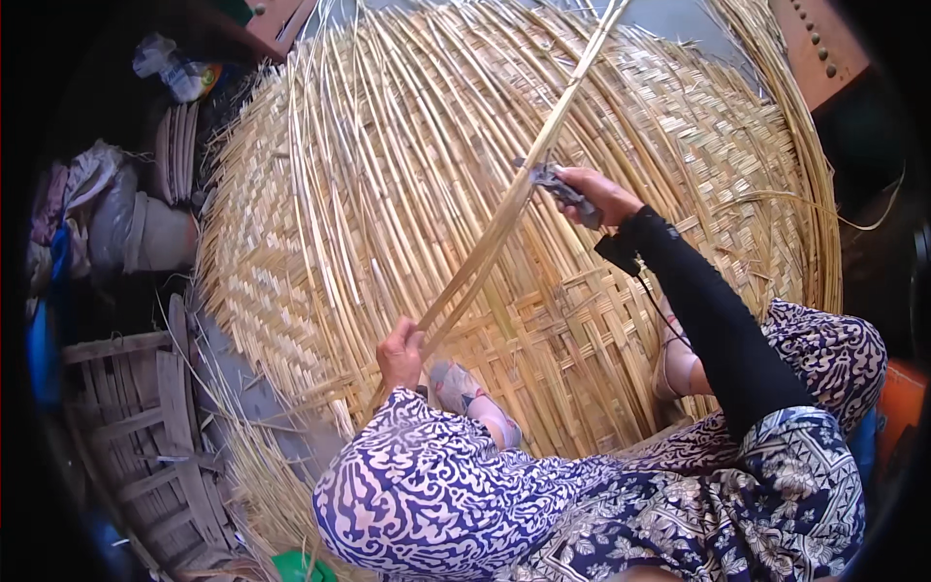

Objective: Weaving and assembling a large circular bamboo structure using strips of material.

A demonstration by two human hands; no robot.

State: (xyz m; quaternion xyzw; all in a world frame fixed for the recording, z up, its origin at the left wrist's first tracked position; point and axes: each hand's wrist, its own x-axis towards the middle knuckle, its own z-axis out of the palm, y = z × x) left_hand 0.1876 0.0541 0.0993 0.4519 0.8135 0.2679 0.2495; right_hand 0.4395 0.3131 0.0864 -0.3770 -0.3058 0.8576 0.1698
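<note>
Between my hands a long, flat pale reed strip [493,241] runs slantwise, from the lower left up past the top edge. My left hand [401,353] is closed round its lower end, beside my left foot [456,386]. In my right hand [603,197] is a dark grey cloth-wrapped tool [576,200], its front end touching the strip near the middle. Cloth hides the tool's exact kind. Beneath lies a large woven reed mat [703,145], with many loose lengthwise reeds [388,184] spread over its middle. Both my feet are on the mat.
A bundle of long reeds [815,194] bends along the mat's right edge. At the left are a wooden slatted frame [145,427], a pale bucket [160,233] and plastic bags [102,184]. Loose straw [262,475] lies at lower left. A brown studded panel [819,48] stands at top right.
</note>
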